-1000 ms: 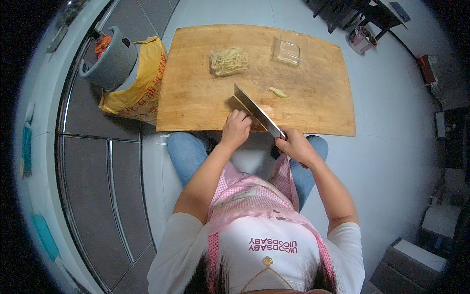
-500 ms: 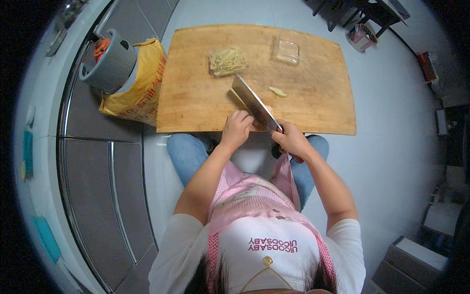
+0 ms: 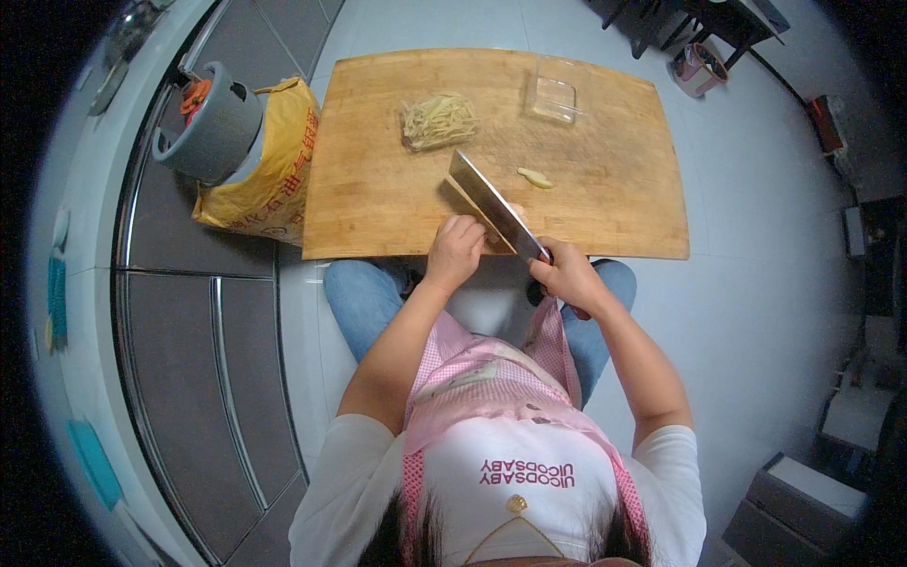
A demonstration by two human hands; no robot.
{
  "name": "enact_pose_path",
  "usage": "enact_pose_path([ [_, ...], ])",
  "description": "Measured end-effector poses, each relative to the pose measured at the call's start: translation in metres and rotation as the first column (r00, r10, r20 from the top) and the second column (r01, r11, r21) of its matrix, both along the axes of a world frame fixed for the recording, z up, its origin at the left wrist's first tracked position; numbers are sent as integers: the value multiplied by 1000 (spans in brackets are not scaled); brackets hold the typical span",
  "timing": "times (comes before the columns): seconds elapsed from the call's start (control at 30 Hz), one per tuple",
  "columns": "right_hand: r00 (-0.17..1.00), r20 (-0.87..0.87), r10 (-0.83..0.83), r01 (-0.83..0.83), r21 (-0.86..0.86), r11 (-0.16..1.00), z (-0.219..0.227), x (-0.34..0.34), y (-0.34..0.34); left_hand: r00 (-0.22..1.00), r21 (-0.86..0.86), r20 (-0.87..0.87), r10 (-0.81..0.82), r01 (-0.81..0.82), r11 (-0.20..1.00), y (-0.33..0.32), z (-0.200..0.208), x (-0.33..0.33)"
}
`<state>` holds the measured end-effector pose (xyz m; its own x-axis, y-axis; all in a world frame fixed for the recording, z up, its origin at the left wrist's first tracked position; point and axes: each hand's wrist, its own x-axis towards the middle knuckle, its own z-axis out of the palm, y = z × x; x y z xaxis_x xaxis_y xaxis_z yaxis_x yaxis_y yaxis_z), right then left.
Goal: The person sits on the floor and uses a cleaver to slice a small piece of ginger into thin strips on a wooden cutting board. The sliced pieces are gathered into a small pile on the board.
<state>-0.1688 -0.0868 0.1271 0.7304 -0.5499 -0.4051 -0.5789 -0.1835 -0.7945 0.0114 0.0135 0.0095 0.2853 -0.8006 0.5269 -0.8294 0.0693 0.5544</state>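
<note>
My right hand [image 3: 569, 276] is wrapped round the handle of a cleaver [image 3: 493, 202]. The broad blade slants up and to the left over the wooden board [image 3: 378, 198]. Close to the blade's left side, my left hand [image 3: 457, 248] rests at the board's near edge with fingers curled. What lies under those fingers is mostly hidden by hand and blade; a little pale material shows there. A small pale yellow piece [image 3: 536, 178] lies to the right of the blade. Beyond the blade tip sits a heap of pale cut strips [image 3: 440, 121].
At the board's far right is a clear plastic box [image 3: 554, 100]. A grey gas cylinder [image 3: 222, 123] and a yellow sack [image 3: 274, 189] stand left of the board, beside dark cabinets [image 3: 194, 359]. A bin [image 3: 699, 72] stands at the far right near dark furniture.
The cleaver and my right hand have shifted very slightly to the right. My left hand stays in nearly the same place, fingers still curled.
</note>
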Motion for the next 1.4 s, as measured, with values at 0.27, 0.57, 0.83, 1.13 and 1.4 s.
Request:
enact_pose_path([
  [0.27, 998, -47, 52, -55, -76, 996, 0, 2, 1, 1000, 15, 5, -14, 14, 1000, -1, 2, 0],
  [0.57, 998, -30, 55, -58, -101, 993, -3, 2, 1, 999, 26, 32, -7, 7, 1000, 0, 1, 0],
  [0.83, 994, -67, 82, -88, -87, 992, -2, 5, -2, 998, 91, 67, -8, 1, 996, 1, 3, 1],
  [1.13, 1000, 6, 0, 0, 4, 1000, -8, 11, -2, 999, 55, 48, -16, 13, 998, 0, 4, 1],
  [1.4, 999, 32, -11, 11, -1, 1000, -21, 2, -4, 999, 31, 50, -10, 8, 999, -2, 3, 0],
])
